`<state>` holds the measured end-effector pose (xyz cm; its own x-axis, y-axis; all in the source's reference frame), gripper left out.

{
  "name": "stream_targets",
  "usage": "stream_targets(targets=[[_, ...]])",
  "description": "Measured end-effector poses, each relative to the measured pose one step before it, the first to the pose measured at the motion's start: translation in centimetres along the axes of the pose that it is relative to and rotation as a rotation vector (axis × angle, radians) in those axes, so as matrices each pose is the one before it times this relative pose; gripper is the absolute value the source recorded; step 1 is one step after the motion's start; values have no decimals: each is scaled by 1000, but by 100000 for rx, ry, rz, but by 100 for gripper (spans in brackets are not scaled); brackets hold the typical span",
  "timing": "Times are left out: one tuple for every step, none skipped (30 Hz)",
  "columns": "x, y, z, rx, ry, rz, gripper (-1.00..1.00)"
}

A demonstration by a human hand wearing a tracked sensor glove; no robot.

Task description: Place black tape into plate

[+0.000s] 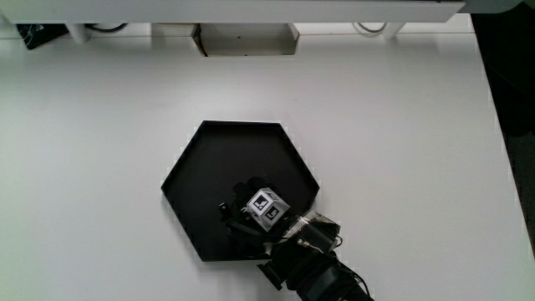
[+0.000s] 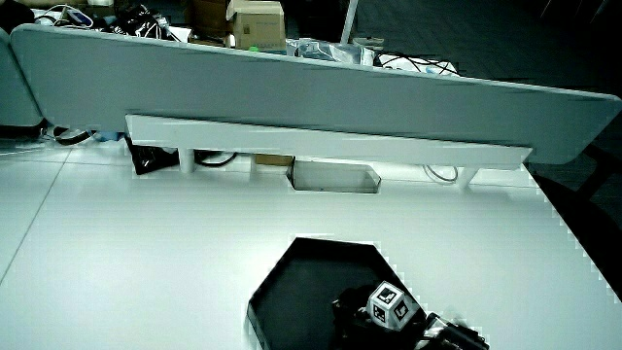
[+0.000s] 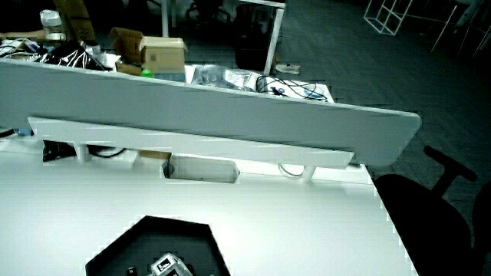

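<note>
A black hexagonal plate (image 1: 226, 159) lies on the white table, nearer to the person than the table's middle. The gloved hand (image 1: 241, 219) is down inside the plate, over the part of it closest to the person, and the patterned cube (image 1: 266, 207) on its back faces up. The forearm (image 1: 313, 272) reaches in from the person's edge of the table. Both side views show the plate (image 2: 311, 267) (image 3: 153, 234) with the hand (image 2: 374, 309) (image 3: 169, 267) in it. No black tape can be made out against the dark glove and dark plate.
A low grey partition (image 2: 321, 102) runs along the table's edge farthest from the person, with a white rail (image 2: 330, 151) below it. A rectangular cable opening (image 1: 247, 39) sits in the table by the partition. A black office chair (image 3: 430, 207) stands off the table's side edge.
</note>
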<state>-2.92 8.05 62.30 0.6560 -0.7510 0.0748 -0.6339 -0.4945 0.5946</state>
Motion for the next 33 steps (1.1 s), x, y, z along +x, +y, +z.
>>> stream_targets(targets=[[-137,101,53,-1071,-347,490,0],[-194,319,-283,-532,-2297,-883,0],[-158,57,154,-520,-864,738,0],[-132,115,65,-233,-948,-562,0],[-193,224,-101,-1231,-2473,-533,0],[-147,240,-229,-1634,714,2117,0],[-71,129,-129,-652,-142,-375,0],[-108,-25,154,137,-2165,-1095,0],[-120,58,63,-488,-97,1093,0],[-112,25,78,-521,-493,158,0],[-206,338,-314,-1813,-643,807,0],[-128,209,-186,-1484,-483,-508,0],[-85,-97,135,275,-2313,-511,0],[41,-23,-22,-1032,-839,-885,0],[25,11,-35,-549,602,1462,0],[-30,-125,228,287,-1005,-764,0],[-258,371,-352,-2281,-1135,-69,0],[-126,-117,146,-685,297,563,0],[-78,22,-69,-23,644,930,0],[22,196,-327,-1652,-517,-915,0],[89,66,-252,-1084,2171,1338,0],[126,-7,-148,-484,1156,-116,0],[119,-28,-106,-829,1746,1069,0],[101,333,-503,-1383,2444,376,0],[189,-123,-54,549,783,-1006,0],[268,-374,84,2834,645,-1580,-10],[265,-190,-230,267,1168,-956,-20],[228,-97,-337,-79,2461,1097,-30],[287,-360,-72,2188,430,-832,-40],[383,-873,400,5777,1108,-2694,-50],[241,-22,-733,-2084,1061,623,-60],[373,-697,232,3700,1320,-2012,-70],[387,-393,-172,1444,2059,-411,-80]])
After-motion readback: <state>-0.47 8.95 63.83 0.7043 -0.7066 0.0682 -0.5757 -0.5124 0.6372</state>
